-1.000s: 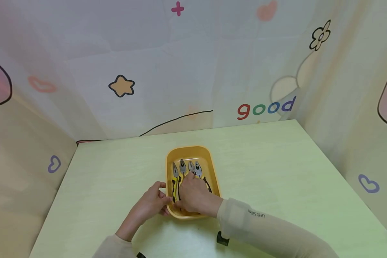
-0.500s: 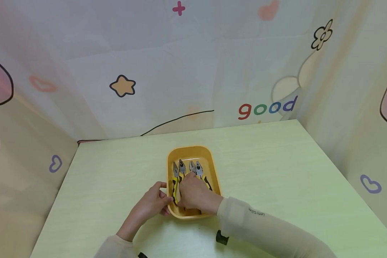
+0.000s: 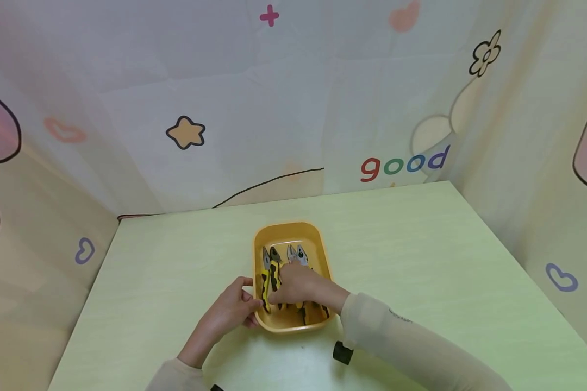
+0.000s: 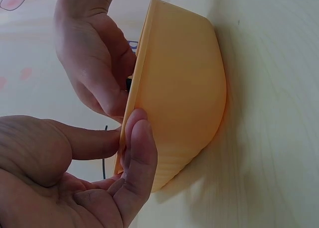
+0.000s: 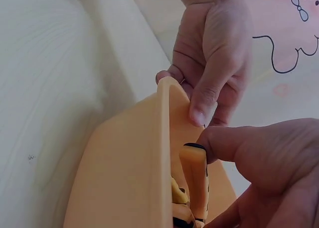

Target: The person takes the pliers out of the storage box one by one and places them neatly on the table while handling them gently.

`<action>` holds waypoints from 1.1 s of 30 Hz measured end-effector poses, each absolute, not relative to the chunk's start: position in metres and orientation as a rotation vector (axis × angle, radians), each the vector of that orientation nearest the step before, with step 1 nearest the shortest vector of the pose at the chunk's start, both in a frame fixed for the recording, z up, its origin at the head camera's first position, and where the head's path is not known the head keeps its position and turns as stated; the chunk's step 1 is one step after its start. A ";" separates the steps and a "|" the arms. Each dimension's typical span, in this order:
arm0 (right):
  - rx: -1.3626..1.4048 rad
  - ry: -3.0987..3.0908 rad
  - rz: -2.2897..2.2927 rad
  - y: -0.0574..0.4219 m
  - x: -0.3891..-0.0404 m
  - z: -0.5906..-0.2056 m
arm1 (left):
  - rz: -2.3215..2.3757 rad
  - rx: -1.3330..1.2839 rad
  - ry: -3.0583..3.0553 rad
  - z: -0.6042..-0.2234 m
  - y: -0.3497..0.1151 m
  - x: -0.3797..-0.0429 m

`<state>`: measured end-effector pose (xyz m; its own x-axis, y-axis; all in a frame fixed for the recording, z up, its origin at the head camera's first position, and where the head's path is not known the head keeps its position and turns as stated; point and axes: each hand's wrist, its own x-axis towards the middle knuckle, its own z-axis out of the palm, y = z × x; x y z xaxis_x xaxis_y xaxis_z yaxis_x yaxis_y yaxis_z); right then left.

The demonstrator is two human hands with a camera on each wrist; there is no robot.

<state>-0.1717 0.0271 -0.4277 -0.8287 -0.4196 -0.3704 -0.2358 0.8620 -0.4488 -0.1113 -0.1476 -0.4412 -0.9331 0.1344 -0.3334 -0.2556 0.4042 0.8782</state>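
My left hand [image 3: 231, 307] grips the left rim of a yellow plastic tray [image 3: 329, 260], thumb over the edge and fingers outside. Several pliers with yellow-and-black handles lie in it, jaws pointing away from me. Long-nose pliers [image 3: 266, 279] lie nearest the left wall. Beside them are combination pliers [image 3: 275, 270], their handles close together; my right hand [image 3: 300, 283] holds these. In the right wrist view its thumb presses a yellow handle [image 5: 194, 168] near the black end; the other fingertips are hidden. Two more pliers [image 3: 301, 254] lie partly under the right hand.
The tray stands on a pale green table [image 3: 420, 244]. A printed curtain [image 3: 274, 108] surrounds the table at the back and sides. A small black object [image 3: 343, 353] shows beneath the right sleeve.
The combination pliers second from left have shifted left and toward me, nearer the long-nose pliers. My right hand has turned slightly, uncovering handles on the right. The left hand stays put.
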 end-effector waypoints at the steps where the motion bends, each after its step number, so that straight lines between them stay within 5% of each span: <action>1: -0.484 2.559 -0.550 0.028 -0.172 -0.427 | 1.538 -0.109 2.313 -0.442 -0.148 -0.111; 33: -0.206 2.012 -1.289 0.052 -0.188 -0.428 | 1.516 -0.107 2.311 -0.442 -0.149 -0.111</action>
